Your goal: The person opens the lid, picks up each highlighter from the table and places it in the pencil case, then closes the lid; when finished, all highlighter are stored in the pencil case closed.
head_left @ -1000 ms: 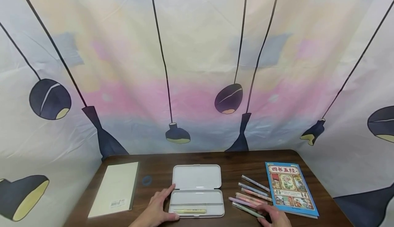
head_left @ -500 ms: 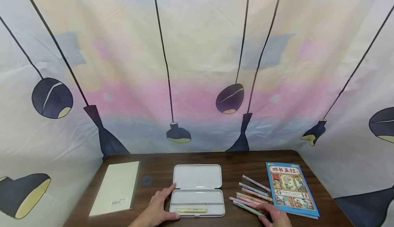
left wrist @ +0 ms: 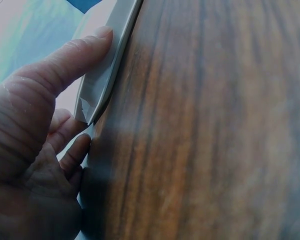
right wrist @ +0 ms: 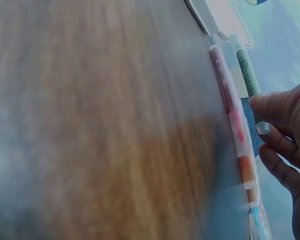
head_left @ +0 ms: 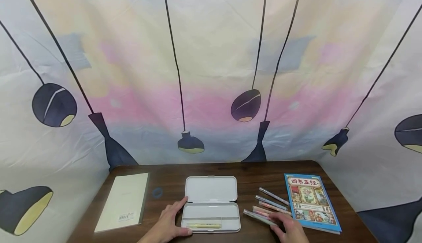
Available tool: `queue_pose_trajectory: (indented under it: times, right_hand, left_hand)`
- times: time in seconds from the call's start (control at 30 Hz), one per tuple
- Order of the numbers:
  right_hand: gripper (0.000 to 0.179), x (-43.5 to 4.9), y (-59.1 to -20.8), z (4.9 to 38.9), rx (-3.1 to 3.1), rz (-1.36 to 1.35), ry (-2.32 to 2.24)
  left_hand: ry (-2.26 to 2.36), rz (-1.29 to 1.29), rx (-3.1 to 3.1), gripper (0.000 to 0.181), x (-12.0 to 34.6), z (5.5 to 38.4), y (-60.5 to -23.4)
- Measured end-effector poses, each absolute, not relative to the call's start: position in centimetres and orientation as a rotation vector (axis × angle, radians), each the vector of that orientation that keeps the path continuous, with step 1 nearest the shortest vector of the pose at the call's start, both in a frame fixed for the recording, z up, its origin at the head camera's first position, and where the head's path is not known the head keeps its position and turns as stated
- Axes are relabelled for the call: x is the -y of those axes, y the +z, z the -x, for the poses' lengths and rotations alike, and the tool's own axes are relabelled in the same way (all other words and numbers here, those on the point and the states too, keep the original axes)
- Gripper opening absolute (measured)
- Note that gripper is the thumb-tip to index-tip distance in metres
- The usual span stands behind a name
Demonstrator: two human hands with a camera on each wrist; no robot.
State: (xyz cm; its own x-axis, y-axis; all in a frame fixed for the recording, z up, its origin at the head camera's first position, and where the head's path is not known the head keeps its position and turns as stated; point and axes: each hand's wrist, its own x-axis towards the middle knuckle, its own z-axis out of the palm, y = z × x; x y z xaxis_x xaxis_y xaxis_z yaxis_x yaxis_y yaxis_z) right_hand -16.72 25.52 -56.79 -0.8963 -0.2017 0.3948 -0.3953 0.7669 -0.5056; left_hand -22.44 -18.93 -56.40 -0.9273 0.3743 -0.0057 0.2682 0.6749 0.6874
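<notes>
An open white pencil case (head_left: pixel 211 189) lies mid-table, with a yellow pen (head_left: pixel 204 225) in its front compartment. My left hand (head_left: pixel 167 224) rests against the case's left end. Its thumb touches the front edge and its index finger reaches the hinge side; in the left wrist view the straight thumb lies along the case's rim (left wrist: pixel 101 77). To the right, my right hand (head_left: pixel 290 228) pinches a green pen (right wrist: pixel 248 72) between thumb and fingers. The green pen is beside a pink pen (right wrist: pixel 223 75) in the right wrist view. Several patterned pens (head_left: pixel 274 196) lie close by.
A blue-bordered picture book (head_left: pixel 312 203) lies at the right, close to the pens' far ends. At the left is a cream book (head_left: pixel 123 202) with a barcode label. A small blue ring (head_left: pixel 157 193) lies between that book and the case. A printed curtain (head_left: pixel 211 71) hangs behind the table.
My right hand has closed its grip on the green pen and shifted slightly left with it, so the pen now covers much of the purple pen. My left hand has stayed at the case.
</notes>
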Motion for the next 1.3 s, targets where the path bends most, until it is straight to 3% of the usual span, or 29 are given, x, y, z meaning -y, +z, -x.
queue_pose_trajectory:
  times: [1.3]
  right_hand:
    - [0.026,-16.4,-55.3,20.4,2.475,-0.791,1.001]
  left_hand:
    - [1.112,-0.58,-2.789,0.111,18.8,22.2,-56.6]
